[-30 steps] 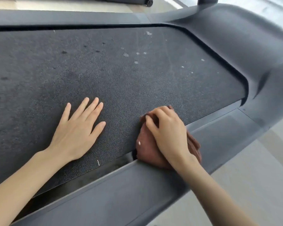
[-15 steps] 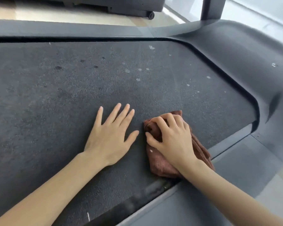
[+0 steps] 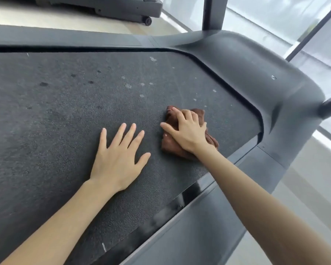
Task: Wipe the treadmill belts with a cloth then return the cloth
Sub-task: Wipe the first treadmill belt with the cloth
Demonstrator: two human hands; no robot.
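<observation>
Since 1 second ago the right hand (image 3: pixel 187 134) and the crumpled brown terry cloth (image 3: pixel 169 145) have slid off the smooth grey plastic side rail (image 3: pixel 208 226) onto the black pebbled rubber treadmill belt (image 3: pixel 65 111). The left hand (image 3: pixel 118 159) has shifted likewise. The right hand's fingers curl over the bunched cloth, which lies near the rail with its long axis pointing away from it. The left hand lies flat, fingers spread, farther from the rail. Pale-spotted belt stretches open beyond the cloth.
</observation>
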